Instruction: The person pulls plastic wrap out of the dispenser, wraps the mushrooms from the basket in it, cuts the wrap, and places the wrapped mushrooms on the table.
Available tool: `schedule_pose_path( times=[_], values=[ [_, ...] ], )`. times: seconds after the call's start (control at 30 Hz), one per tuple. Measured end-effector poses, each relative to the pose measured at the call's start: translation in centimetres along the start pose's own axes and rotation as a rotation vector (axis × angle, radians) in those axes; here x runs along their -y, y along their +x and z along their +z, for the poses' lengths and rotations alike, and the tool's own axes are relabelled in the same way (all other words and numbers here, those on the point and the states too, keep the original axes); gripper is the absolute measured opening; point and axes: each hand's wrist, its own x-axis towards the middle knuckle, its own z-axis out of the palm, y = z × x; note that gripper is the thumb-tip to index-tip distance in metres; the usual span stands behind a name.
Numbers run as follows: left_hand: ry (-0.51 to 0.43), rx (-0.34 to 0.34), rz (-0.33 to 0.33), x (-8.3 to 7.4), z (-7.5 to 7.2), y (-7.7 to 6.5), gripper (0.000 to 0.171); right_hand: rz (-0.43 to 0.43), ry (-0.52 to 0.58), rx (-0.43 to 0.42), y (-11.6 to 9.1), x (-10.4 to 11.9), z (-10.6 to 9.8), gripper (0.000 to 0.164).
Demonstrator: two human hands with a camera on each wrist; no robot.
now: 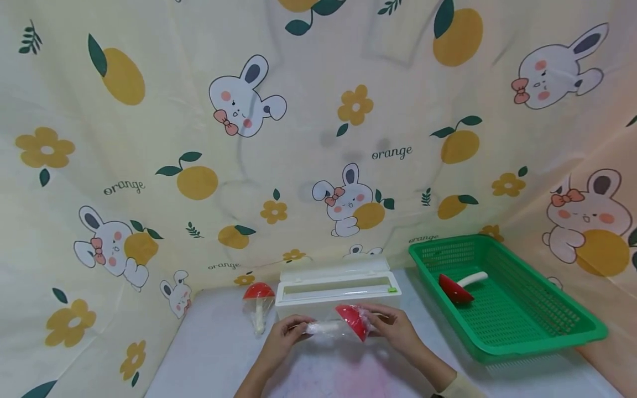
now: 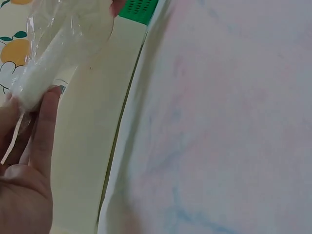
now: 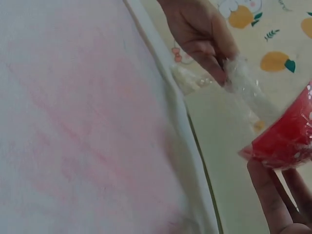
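A toy mushroom with a red cap [image 1: 353, 321] and white stem lies sideways between my hands, in clear plastic film. My left hand [image 1: 283, 338] pinches the stem end [image 2: 41, 85] and the film around it; a twisted film tail shows by the thumb in the left wrist view. On the cap side, my right hand [image 1: 394, 327] holds the red cap [image 3: 287, 134] with its fingers along the edge and back. Just behind both hands stands a white cling film box [image 1: 338, 307], its lid raised and a green slider on its bar.
Left of the box, another film-wrapped mushroom [image 1: 259, 301] lies on the white table cover [image 1: 209, 342]. To the right stands a green plastic basket [image 1: 534, 349] holding a red-capped mushroom [image 1: 454, 289]. A printed cloth [image 1: 308, 83] hangs behind the table.
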Motion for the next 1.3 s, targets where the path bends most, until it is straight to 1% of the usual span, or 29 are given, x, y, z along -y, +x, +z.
schedule_pose_path(
  times=[0.1,0.27,0.33,0.43,0.57,0.67,0.77,0.87,0.93,1.0,1.1,1.17,1.3],
  values=[
    [0.031,-0.026,-0.012,0.1,0.1,0.0,0.030,-0.008,0.015,0.019,0.0,-0.2,-0.1,0.039],
    [0.070,-0.028,-0.008,0.0,0.6,0.0,0.029,-0.015,0.000,0.038,-0.1,-0.6,-0.1,0.035],
    [0.066,-0.037,-0.014,0.0,0.7,0.0,0.028,-0.015,-0.005,0.034,-0.2,-0.7,-0.1,0.034],
    [0.048,-0.070,-0.039,0.1,0.8,0.1,0.028,-0.018,0.003,0.033,-0.4,-0.8,0.1,0.037],
    [0.038,-0.114,-0.072,0.0,0.9,0.2,0.028,-0.026,0.025,0.080,-0.5,-0.9,0.4,0.043],
    [0.045,-0.126,-0.046,0.0,1.0,0.1,0.029,-0.059,0.060,0.152,-0.7,-0.8,0.6,0.046],
    [0.056,-0.149,-0.004,-0.1,1.2,0.1,0.031,-0.118,0.092,0.225,-0.7,-0.8,0.6,0.048],
    [0.058,-0.163,0.018,-0.2,1.2,0.1,0.036,-0.151,0.069,0.248,-0.8,-0.9,0.6,0.054],
    [0.053,-0.153,0.026,-0.3,1.3,0.0,0.042,-0.144,0.029,0.222,-0.7,-1.0,0.6,0.057],
    [0.032,-0.130,0.039,-0.3,1.2,0.1,0.046,-0.118,0.001,0.171,-0.6,-1.1,0.7,0.056],
    [0.015,-0.101,0.053,-0.3,1.1,0.1,0.042,-0.094,-0.025,0.082,-0.4,-1.1,0.8,0.051],
    [0.007,-0.091,0.056,-0.3,1.1,0.1,0.040,-0.098,-0.026,0.035,-0.4,-1.0,0.9,0.048],
    [0.020,-0.108,0.038,-0.1,1.0,-0.1,0.037,-0.100,-0.026,-0.026,-0.3,-1.1,1.0,0.040]
  ],
)
